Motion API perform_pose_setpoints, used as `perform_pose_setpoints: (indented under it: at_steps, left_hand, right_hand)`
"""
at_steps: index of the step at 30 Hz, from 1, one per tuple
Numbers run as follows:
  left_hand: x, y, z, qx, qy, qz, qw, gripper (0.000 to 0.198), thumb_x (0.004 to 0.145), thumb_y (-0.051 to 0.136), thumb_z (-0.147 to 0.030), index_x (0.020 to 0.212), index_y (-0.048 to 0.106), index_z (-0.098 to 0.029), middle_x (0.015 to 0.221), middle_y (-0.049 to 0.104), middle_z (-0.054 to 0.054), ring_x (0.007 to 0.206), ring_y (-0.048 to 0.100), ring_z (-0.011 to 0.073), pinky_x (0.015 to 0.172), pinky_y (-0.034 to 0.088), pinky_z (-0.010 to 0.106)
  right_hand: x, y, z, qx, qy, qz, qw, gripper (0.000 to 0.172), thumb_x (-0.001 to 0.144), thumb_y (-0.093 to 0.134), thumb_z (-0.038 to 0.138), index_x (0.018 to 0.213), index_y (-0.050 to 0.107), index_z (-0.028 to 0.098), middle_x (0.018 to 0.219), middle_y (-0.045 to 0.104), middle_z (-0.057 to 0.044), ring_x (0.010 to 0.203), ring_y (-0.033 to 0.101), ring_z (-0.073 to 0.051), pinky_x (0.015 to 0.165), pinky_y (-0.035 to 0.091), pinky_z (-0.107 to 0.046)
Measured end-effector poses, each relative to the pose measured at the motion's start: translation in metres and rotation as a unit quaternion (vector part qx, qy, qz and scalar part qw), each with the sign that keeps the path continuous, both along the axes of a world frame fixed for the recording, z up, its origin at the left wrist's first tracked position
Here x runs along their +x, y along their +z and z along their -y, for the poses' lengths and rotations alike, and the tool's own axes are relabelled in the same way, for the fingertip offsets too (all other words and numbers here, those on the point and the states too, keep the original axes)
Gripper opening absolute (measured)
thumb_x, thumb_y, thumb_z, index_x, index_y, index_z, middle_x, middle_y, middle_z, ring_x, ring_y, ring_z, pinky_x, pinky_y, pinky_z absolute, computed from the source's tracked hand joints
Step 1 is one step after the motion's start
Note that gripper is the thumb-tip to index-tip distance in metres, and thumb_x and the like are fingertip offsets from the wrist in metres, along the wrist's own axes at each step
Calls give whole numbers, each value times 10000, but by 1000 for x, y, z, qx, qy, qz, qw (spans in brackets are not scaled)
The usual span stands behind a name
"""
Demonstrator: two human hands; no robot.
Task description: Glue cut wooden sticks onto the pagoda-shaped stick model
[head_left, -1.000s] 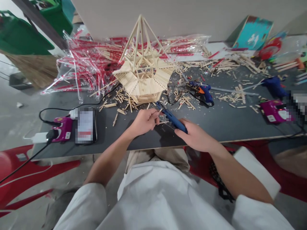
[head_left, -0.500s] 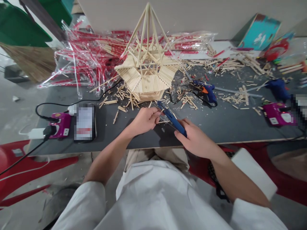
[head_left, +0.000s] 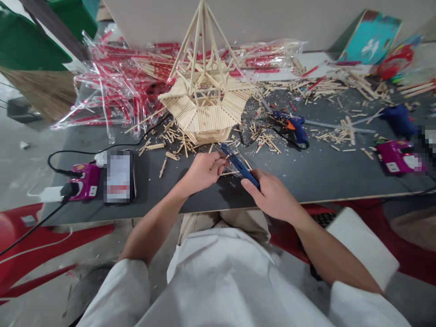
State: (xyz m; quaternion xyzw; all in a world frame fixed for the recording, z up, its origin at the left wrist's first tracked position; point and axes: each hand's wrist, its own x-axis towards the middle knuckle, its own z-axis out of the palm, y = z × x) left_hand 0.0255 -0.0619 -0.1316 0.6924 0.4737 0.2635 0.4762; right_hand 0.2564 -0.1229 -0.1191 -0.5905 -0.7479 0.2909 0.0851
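Observation:
My right hand (head_left: 274, 194) is wrapped round a blue utility knife (head_left: 242, 169), which points up and left. Across from it, my left hand (head_left: 205, 171) is closed in a pinch on a thin wooden stick (head_left: 227, 157); its tip is at the front part of the knife. Whether the blade touches the stick is too small to tell. Another wooden stick (head_left: 230, 173) shows just below the knife. Behind both hands stands a model built of wooden sticks (head_left: 209, 116), with a flared, slatted roof and a pointed frame on top.
Short stick offcuts (head_left: 269, 143) litter the grey table (head_left: 163, 190). A blue glue gun (head_left: 298, 129) lies to the right. On the left are a phone (head_left: 118, 177) and a purple power socket (head_left: 85, 181) with cables. Red-and-clear plastic wrappers (head_left: 112, 91) pile up behind.
The view has shifted slightly. My right hand and the knife have moved a little left and up, while my left hand keeps its pinch in nearly the same place.

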Motion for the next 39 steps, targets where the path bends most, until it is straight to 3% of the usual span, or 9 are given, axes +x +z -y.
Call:
perform_pose_setpoints:
  at_steps: [12, 17, 22, 27, 32, 36, 39]
  left_hand:
    - [3, 3, 2, -31, -7, 22, 999, 221, 955, 501, -265, 805, 633, -169, 570, 566, -34, 442, 509, 90, 486, 383, 213]
    - [2, 10, 4, -51, 1, 54, 997, 284, 1009, 459, -297, 826, 631, -166, 560, 537, -42, 427, 504, 73, 481, 397, 197]
    - [1, 5, 3, -46, 29, 110, 992, 293, 1027, 500, -371, 964, 683, -152, 717, 654, 5, 474, 579, 79, 447, 427, 186]
    - [-3, 1, 1, 7, 19, 104, 994, 293, 1034, 552, -430, 1096, 671, -170, 880, 767, 43, 559, 638, 96, 544, 495, 208]
    - [-10, 26, 4, 146, 8, -47, 988, 185, 1031, 615, -368, 996, 716, -217, 863, 793, -5, 670, 677, 108, 674, 481, 227]
    - [-22, 60, -1, 307, 30, -147, 940, 209, 1042, 624, -394, 1014, 748, -229, 934, 807, 8, 799, 717, 141, 750, 483, 262]
    - [-33, 86, -18, 404, 93, -194, 889, 212, 1047, 620, -389, 1004, 759, -235, 958, 795, 19, 868, 712, 173, 794, 492, 305]
  right_hand:
    - [2, 3, 5, 23, 19, 144, 989, 519, 1098, 261, 566, 1031, 610, 188, 886, 749, -130, 772, 703, -278, 639, 335, -340]
    - [10, -4, 5, 73, -48, 145, 986, 596, 1091, 168, 570, 1025, 614, 182, 758, 732, -139, 700, 695, -310, 625, 318, -356]
    - [32, -3, -2, 95, -90, 138, 982, 583, 1084, 177, 596, 965, 594, 207, 718, 708, -124, 643, 666, -289, 594, 325, -352]
    - [56, -13, 1, 141, -132, 227, 954, 563, 1081, 248, 574, 1069, 624, 155, 888, 736, -182, 795, 697, -328, 661, 419, -377]
    - [74, -31, 6, 225, -131, 307, 915, 671, 1060, 330, 564, 1348, 551, -1, 1106, 692, -289, 1043, 647, -434, 879, 504, -509]
    - [85, -41, 7, 225, -133, 323, 910, 753, 1065, 346, 547, 1477, 438, -76, 1307, 616, -353, 1200, 599, -481, 1014, 480, -570]
    - [89, -40, 4, 216, -124, 307, 918, 791, 1056, 393, 540, 1507, 399, -110, 1429, 533, -402, 1342, 520, -518, 1099, 433, -622]
